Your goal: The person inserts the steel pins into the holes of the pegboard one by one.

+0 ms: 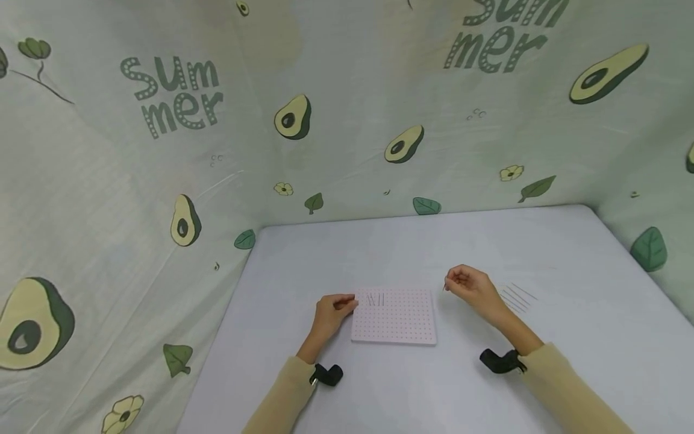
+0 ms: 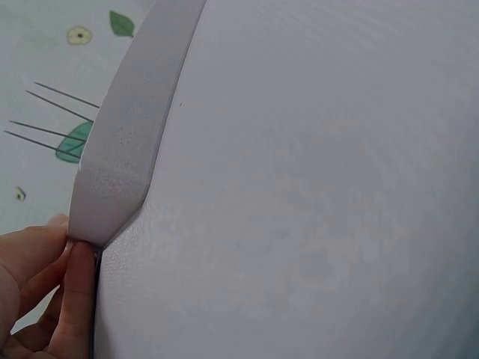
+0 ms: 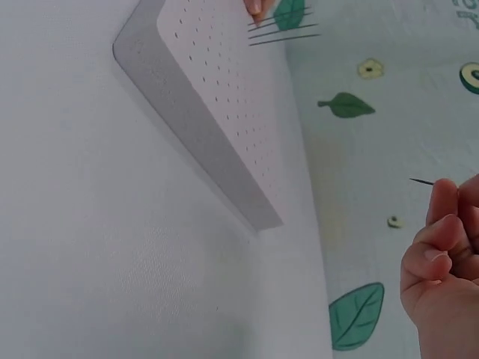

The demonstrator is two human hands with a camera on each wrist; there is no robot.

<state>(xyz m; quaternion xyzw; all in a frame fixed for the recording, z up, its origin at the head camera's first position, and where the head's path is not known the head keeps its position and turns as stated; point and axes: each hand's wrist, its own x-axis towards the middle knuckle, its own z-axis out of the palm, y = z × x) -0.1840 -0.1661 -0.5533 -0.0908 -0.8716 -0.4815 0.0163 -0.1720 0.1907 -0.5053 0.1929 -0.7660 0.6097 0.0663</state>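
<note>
A white board with rows of small holes [image 1: 401,325] lies flat on the table. Several thin metal pins [image 1: 375,299] stand upright near its far left corner. My left hand [image 1: 329,314] holds the board's left edge, thumb and fingers at the corner in the left wrist view [image 2: 52,292]. To the right of the board, my right hand [image 1: 476,292] is raised over the table and pinches one thin metal pin [image 3: 421,182] between thumb and index finger. The pin's dark tip pokes out past the fingertips; its other end is hidden in the hand.
More thin pins [image 1: 517,298] lie in a loose row on the white table [image 1: 336,259], beside the right hand. Behind the table hangs a pale cloth [image 1: 347,72] printed with avocados and leaves. Each wrist carries a black camera mount [image 1: 500,361].
</note>
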